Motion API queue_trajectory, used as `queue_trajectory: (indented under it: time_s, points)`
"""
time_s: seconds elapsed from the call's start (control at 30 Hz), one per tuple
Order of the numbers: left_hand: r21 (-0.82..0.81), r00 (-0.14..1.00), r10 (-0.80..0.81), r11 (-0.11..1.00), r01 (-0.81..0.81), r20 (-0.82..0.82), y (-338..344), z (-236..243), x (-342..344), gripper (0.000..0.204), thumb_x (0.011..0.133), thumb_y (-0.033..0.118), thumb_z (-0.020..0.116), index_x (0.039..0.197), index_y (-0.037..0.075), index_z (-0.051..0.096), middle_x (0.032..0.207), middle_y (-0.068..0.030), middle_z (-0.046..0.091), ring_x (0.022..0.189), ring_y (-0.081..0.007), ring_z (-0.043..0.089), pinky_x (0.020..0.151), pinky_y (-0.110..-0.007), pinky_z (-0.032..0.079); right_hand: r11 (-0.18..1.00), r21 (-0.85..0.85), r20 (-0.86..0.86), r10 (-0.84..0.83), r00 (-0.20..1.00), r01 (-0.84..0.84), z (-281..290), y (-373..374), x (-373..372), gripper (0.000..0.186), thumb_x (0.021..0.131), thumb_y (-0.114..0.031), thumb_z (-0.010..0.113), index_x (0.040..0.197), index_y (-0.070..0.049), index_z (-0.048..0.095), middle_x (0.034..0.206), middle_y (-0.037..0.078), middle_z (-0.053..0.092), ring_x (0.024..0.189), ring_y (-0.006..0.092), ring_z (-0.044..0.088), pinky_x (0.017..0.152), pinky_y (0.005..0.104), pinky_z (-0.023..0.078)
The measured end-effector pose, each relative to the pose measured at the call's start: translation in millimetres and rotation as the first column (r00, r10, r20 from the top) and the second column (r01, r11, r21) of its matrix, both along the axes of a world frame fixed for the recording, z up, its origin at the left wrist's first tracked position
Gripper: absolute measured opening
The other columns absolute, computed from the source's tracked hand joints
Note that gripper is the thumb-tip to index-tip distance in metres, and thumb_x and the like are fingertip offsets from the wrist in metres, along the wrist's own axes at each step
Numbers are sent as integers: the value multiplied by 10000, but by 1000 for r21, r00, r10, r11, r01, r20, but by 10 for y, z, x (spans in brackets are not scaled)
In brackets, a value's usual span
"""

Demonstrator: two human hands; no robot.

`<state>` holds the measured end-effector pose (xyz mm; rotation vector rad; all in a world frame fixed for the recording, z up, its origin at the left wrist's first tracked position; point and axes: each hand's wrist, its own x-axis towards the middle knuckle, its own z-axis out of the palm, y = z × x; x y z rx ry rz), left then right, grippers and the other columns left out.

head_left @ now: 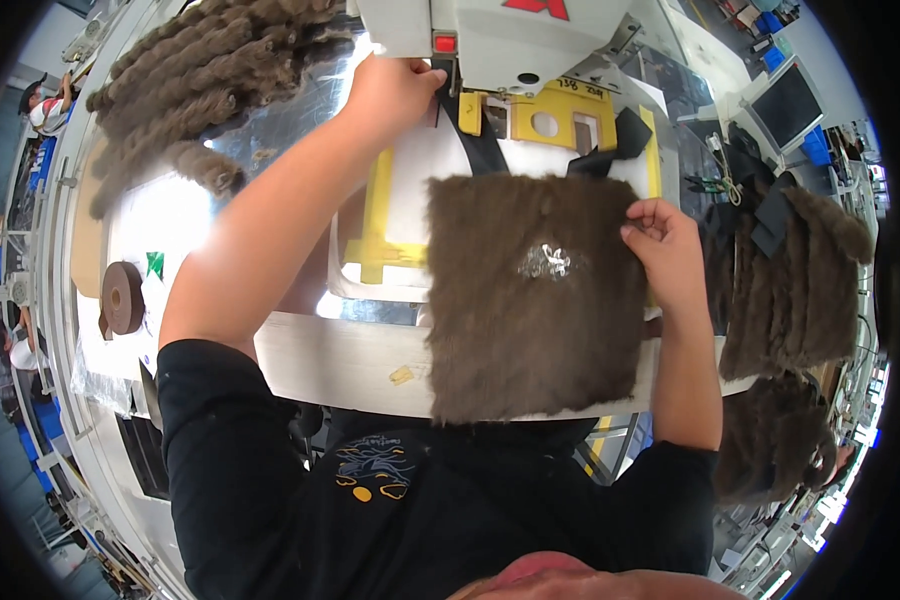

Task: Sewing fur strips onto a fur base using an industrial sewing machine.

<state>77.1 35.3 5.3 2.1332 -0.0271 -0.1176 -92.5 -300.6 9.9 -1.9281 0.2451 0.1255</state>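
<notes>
A square brown fur panel [535,330] lies in front of me, its near edge hanging at the table's front edge. My right hand [667,245] pinches its right edge near the far corner between thumb and fingers. A black strap [482,150] runs from the panel's far edge up beside the sewing machine head [530,50]. My left hand [395,95] is closed at the strap's upper end, close against the machine; its fingertips are partly hidden. Another black strap piece [610,148] sticks out, folded, at the panel's far right. A yellow clamp plate [560,118] sits under the machine head.
Rolled fur pieces [200,90] are heaped at the far left. A roll of brown tape [123,297] stands on the left. Stacked fur panels [795,290] hang at the right, with a monitor [788,105] behind. A yellow scrap [401,375] lies on the table's white front edge [340,355].
</notes>
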Motion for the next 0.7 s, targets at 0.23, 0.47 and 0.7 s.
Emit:
queue_trajectory:
  time_s: [0.23,0.47,0.7]
  points:
    - [86,948,127,984,-158,291,50,-91,36,323,932,250,696,1155,17,699,991,-199,754,931,-347,739,785,-415,564,992,10,48,-130,990,129,-53,-135,269,216,867,51,727,1077,26,682,910,19,670,817,68,599,731,224,486]
    - [-380,933,-192,923,66,-303,159,337,-1224,528,930,276,761,1321,-32,586,1154,-144,687,982,-192,672,865,-350,548,939,-319,-95,101,990,-127,170,-114,197,144,898,-50,754,954,-43,622,739,-53,586,604,25,498,534,221,405]
    - [-568,893,-163,815,-117,-419,6,306,-1317,677,906,212,788,1443,-14,443,1312,-206,593,1053,-185,613,905,-327,520,989,124,-129,-60,990,76,274,-104,766,235,976,-228,713,1104,-57,615,875,40,653,671,109,612,508,245,459]
